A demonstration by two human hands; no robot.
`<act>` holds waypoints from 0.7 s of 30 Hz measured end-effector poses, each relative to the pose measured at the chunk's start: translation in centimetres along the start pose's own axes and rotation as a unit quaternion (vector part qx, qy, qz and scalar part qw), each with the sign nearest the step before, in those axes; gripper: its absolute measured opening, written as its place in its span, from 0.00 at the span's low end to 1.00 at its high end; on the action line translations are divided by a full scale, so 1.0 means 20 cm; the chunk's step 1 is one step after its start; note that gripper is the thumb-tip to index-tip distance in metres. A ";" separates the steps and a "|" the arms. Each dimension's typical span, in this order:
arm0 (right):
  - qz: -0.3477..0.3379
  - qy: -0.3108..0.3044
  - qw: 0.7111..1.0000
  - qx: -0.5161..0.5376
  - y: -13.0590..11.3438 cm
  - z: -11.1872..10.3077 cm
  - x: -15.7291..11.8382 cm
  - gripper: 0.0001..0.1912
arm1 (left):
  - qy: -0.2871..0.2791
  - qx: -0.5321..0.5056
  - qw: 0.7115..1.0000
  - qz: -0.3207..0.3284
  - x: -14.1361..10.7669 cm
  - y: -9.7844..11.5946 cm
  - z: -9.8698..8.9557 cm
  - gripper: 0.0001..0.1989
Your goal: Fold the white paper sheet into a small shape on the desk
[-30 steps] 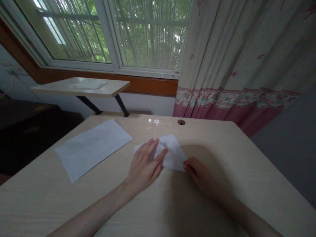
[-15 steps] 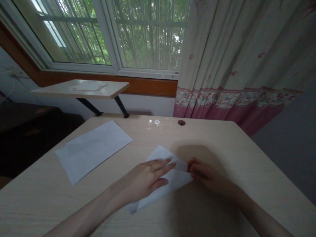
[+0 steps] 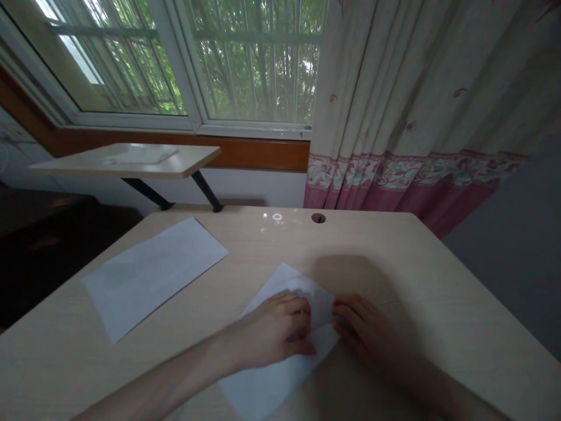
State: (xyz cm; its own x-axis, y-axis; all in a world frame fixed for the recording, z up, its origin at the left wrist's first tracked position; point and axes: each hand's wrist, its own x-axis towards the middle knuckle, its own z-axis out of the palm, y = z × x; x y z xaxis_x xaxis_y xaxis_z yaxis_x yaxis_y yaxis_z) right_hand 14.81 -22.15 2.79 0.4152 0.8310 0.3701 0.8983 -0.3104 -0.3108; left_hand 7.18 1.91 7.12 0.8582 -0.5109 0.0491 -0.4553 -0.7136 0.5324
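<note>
A white sheet of paper [image 3: 322, 345] with a crease or fold lies at an angle on the desk, one corner towards the window and one towards me. My left hand [image 3: 280, 327] is over its middle, fingers curled and thumb drawn in, closed on a part of the paper that the hand mostly hides. At the right corner of the sheet, the bent fingers of my right hand [image 3: 362, 327] are closed on the edge.
Another white sheet [image 3: 158, 275] lies flat at the left of the desk [image 3: 438, 304]. Behind it, a raised shelf [image 3: 100, 166] stands on black supports. A round cable hole [image 3: 318, 218] is near the back edge. A window and a curtain [image 3: 385, 117] are beyond.
My left hand has gone from flat with spread fingers to curled, and has shifted slightly right. The paper has opened out towards me. My right hand stays at its right corner.
</note>
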 end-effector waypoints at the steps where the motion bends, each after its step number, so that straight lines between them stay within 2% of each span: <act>1: -0.033 0.015 0.999 -0.032 0.00 0.00 -0.01 0.10 | 0.002 -0.021 1.000 0.003 0.01 -0.02 0.01 0.12; 3: -0.110 0.025 0.990 -0.079 -0.01 -0.03 -0.03 0.14 | 0.011 -0.062 0.998 0.010 0.02 -0.05 0.03 0.11; 6: -0.170 -0.007 0.975 -0.144 -0.02 -0.09 -0.07 0.19 | 0.013 -0.098 0.995 0.004 0.01 -0.07 0.06 0.12; 9: -0.202 -0.034 0.961 -0.185 -0.03 -0.13 -0.11 0.22 | 0.012 -0.081 0.997 -0.011 -0.02 -0.06 0.09 0.13; 12: -0.240 -0.057 0.943 -0.223 -0.02 -0.13 -0.13 0.22 | 0.032 -0.044 0.998 -0.035 -0.06 -0.03 0.12 0.10; 15: -0.250 -0.055 0.935 -0.246 -0.03 -0.13 -0.13 0.22 | 0.050 -0.005 0.998 -0.033 -0.10 0.00 0.14 0.10; 21: -0.235 -0.055 0.943 -0.228 -0.04 -0.12 -0.12 0.22 | 0.032 0.001 0.998 0.051 -0.12 0.00 0.11 0.12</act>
State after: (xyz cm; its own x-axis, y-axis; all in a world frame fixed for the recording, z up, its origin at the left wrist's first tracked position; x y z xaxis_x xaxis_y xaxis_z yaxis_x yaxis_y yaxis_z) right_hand 13.48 -25.01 4.22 -0.0382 0.9613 0.2727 0.9580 -0.0423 0.2837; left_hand 4.67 2.07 5.07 0.8205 -0.5498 0.1569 -0.5418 -0.6601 0.5203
